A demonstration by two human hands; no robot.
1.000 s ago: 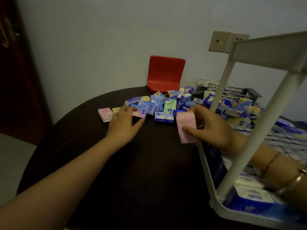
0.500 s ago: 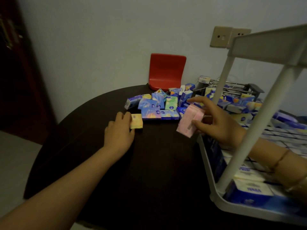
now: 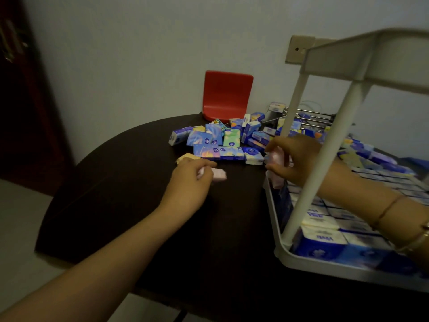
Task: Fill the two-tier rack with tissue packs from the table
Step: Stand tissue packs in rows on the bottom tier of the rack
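Over the middle of the dark round surface (image 3: 111, 205), the left hand (image 3: 189, 180) curls its fingers round a pink tissue pack (image 3: 218, 175), with a yellow pack (image 3: 185, 157) just beyond it. Loose blue packs (image 3: 218, 142) lie heaped toward the far edge. The right hand (image 3: 294, 159) pinches another pink pack (image 3: 276, 156) above the rim of the white two-tier rack (image 3: 276, 228), at the surface's right edge, its lower tier lined with blue packs.

A single head-worn wide-angle camera looks forward and down, close over the dark counter (image 3: 120, 205) toward the wall (image 3: 139, 54).
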